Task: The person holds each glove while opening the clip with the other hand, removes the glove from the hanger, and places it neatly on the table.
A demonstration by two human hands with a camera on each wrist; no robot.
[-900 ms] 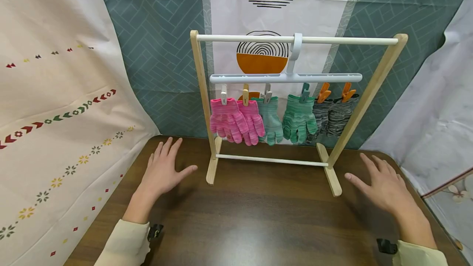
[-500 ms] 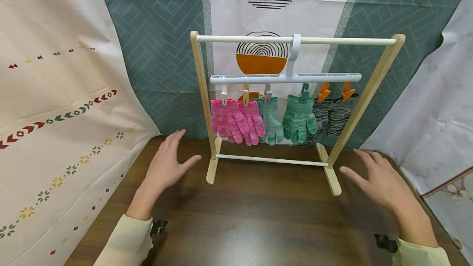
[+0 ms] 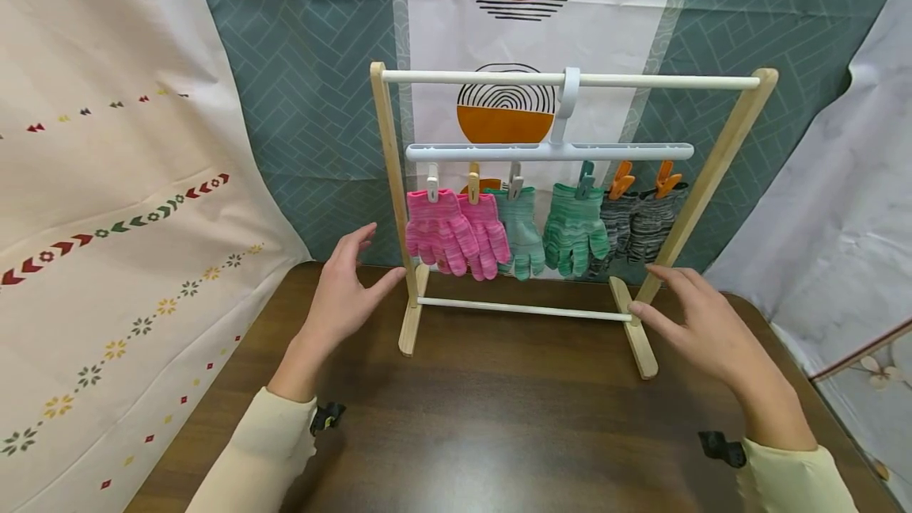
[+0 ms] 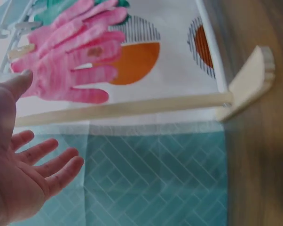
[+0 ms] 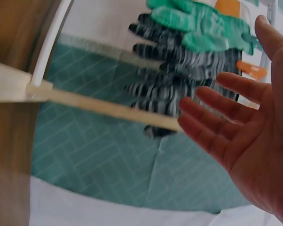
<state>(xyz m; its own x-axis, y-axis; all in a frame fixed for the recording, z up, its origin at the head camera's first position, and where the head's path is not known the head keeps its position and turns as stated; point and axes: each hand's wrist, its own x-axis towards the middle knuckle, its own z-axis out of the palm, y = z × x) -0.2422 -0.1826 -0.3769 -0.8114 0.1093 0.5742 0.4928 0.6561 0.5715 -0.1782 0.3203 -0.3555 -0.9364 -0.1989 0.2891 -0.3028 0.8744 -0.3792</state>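
A wooden rack with a white top rod (image 3: 463, 77) stands on the table. A pale blue-grey hanger (image 3: 484, 152) hooks over that rod. Clothes pegs hold knit gloves below it: pink gloves (image 3: 436, 228) at left, green gloves (image 3: 575, 224) in the middle, black-and-grey gloves (image 3: 651, 224) at right under orange pegs (image 3: 666, 178). My left hand (image 3: 345, 291), fingers spread, is raised beside the left post (image 3: 392, 180), holding nothing. On the other side, my right hand (image 3: 705, 335) is raised near the right post (image 3: 720, 161), its palm (image 5: 259, 146) bare.
The brown wooden table (image 3: 484, 418) extends in front of the rack. A lower white rod (image 3: 520, 307) joins the rack's two feet. Patterned cloth (image 3: 306, 101) hangs behind, and a cream cloth (image 3: 128, 180) hangs along the left side.
Both hands have moved inward and up toward the rack's posts, the left one going right and the right one going left. The rack, hanger and gloves stay where they were.
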